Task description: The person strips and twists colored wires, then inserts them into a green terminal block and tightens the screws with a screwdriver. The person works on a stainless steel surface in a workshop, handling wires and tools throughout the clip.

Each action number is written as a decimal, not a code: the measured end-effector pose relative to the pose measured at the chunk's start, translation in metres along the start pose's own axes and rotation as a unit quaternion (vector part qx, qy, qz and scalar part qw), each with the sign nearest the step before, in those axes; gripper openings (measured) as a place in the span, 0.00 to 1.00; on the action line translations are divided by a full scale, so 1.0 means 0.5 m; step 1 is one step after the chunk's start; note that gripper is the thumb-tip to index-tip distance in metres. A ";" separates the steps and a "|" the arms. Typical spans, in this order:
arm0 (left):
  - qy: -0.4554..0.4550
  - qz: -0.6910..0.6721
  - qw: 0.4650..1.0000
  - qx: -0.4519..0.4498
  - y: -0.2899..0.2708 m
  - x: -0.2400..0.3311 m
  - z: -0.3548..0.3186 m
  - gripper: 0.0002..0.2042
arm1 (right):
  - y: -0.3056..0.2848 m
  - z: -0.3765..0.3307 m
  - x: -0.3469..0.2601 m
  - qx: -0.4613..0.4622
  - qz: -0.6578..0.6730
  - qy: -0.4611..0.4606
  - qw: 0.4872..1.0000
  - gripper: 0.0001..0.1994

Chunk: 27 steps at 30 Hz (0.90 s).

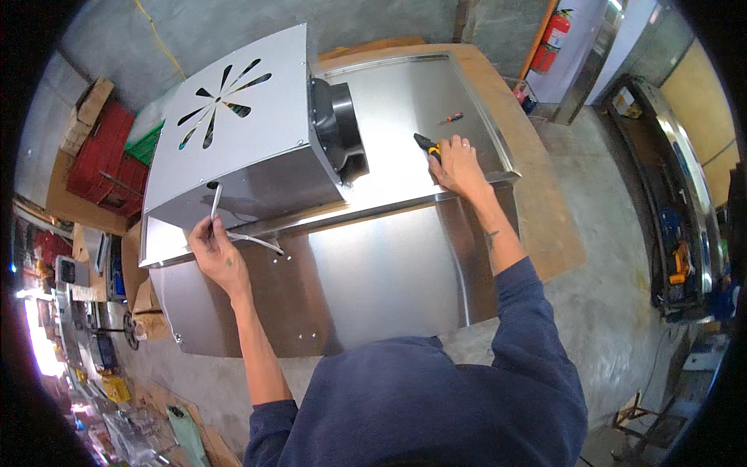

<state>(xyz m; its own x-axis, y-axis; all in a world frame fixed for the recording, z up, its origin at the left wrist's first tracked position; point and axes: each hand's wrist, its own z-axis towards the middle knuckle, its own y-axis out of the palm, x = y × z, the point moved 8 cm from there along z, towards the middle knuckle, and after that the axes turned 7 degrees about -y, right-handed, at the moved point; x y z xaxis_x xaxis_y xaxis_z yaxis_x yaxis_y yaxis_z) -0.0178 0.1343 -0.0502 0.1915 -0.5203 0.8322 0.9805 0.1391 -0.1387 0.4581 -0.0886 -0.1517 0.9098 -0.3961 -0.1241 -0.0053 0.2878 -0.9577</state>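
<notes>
My left hand (pixel 218 253) pinched the thin white cable (pixel 233 226), soft and light, best held near its end, by the steel box (pixel 249 124), while my right hand (pixel 459 167) closed its fingers around the yellow-handled pliers (pixel 428 145), rigid, on the slippery metal sheet (pixel 389 265).
</notes>
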 end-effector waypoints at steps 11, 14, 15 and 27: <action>0.063 0.073 0.993 0.070 0.070 0.102 0.023 0.05 | -0.078 0.091 0.142 0.115 0.093 -0.058 0.987 0.23; 0.047 0.080 0.991 0.097 0.064 0.098 0.017 0.05 | -0.032 0.132 0.172 0.083 0.071 -0.103 0.989 0.21; 0.056 0.099 0.987 0.113 0.052 0.104 0.016 0.05 | 0.000 0.152 0.172 0.005 0.103 -0.034 0.994 0.22; 0.063 0.093 0.994 0.005 0.078 0.109 0.010 0.18 | 0.056 0.178 0.280 0.026 -0.016 -0.015 0.999 0.31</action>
<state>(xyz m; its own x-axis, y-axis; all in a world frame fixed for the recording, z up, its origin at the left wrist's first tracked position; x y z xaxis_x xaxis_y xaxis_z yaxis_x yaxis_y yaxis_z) 0.0307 0.1157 -0.0077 0.3742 -0.5859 0.7189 0.9272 0.2507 -0.2783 0.6224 -0.0582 -0.1729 0.9215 -0.3790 -0.0846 0.0450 0.3205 -0.9462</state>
